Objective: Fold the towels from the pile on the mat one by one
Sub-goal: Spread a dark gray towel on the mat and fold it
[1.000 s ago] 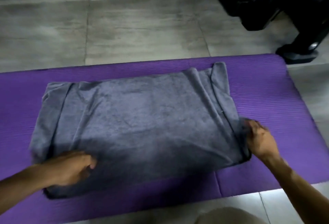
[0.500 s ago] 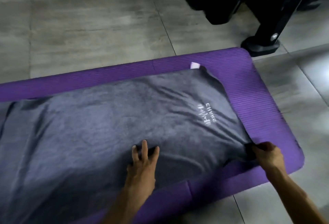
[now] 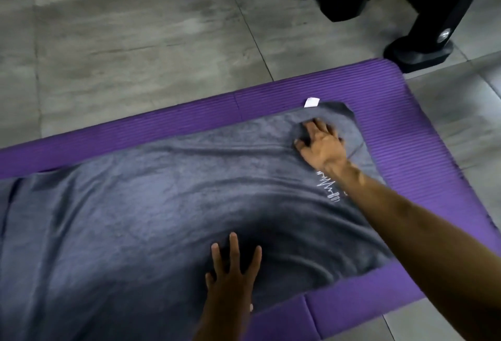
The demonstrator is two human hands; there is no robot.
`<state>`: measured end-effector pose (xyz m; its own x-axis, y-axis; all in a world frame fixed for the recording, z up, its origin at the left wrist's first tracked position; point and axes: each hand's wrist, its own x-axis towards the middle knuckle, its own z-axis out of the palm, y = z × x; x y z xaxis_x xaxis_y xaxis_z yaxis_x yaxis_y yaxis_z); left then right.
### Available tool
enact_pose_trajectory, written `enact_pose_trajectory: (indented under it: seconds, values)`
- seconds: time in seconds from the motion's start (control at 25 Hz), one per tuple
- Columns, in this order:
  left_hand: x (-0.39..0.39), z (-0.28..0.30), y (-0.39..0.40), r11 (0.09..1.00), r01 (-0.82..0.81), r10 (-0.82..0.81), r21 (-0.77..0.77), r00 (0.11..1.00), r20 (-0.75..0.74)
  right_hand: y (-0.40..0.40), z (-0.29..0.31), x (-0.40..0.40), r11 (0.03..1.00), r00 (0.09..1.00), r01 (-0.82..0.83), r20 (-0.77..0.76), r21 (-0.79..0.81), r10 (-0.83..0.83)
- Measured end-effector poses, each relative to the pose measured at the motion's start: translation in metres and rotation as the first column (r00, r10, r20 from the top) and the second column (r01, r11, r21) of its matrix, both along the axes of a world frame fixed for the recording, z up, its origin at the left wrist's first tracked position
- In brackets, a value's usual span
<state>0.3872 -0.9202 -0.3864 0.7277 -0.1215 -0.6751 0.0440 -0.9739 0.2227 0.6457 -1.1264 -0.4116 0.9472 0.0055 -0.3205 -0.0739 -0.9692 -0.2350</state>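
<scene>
**A:** Towel (image 3: pixel 151 221) first: where does it sit, and what is each hand doing on it?

**B:** Grey terry, spread flat on the purple mat (image 3: pixel 423 150), covering most of it. Nearest the camera, the left hand (image 3: pixel 230 278) lies palm down with its fingers straight and splayed, holding nothing, just pressing the near edge. Soft ridges run away beyond its fingertips. Farther off, the right hand (image 3: pixel 322 145) reaches to the far right corner; its fingers are spread and bent a little into the cloth, but I cannot tell whether they pinch a fold or only press.

**A:** So smoothing before a fold, you reckon?

**B:** That is my guess. To do it well, keep the left palm as an anchor and sweep the right hand outward toward the corner past its fingertips, so the wrinkles between the two hands get pushed off the edge rather than bunched up. Square that corner before lifting anything.

**A:** Which way does the thing run?

**B:** Its long axis goes left to right across the mat, tilted slightly up toward the right, with the left end out of frame. The white tag (image 3: pixel 311 102) pokes off the far edge just beyond the right fingertips, and stitched lettering (image 3: pixel 329 190) sits beside the right wrist.

**A:** Anything past the mat?

**B:** Grey floor tiles (image 3: pixel 135 42), and a black stand's foot (image 3: pixel 417 51) off the far right corner.
</scene>
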Motion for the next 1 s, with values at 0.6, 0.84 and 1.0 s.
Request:
enact_pose_trajectory:
  seconds: [0.6, 0.84, 1.0]
  values:
    - [-0.015, -0.006, 0.002, 0.998, 0.066, -0.066, 0.005, 0.996, 0.051, 0.001, -0.027, -0.224, 0.993, 0.968, -0.118, 0.221, -0.02, 0.119]
    - [-0.039, -0.007, 0.022, 0.992, 0.126, -0.12, -0.005, 0.958, 0.262, -0.108, -0.027, -0.249, 0.995, 0.978, 0.043, 0.205, -0.088, -0.024]
    - [-0.087, -0.023, 0.05, 0.959, 0.284, -0.257, -0.011, 0.882, 0.394, -0.149, -0.015, -0.229, 0.967, 0.963, 0.25, 0.114, -0.049, -0.243]
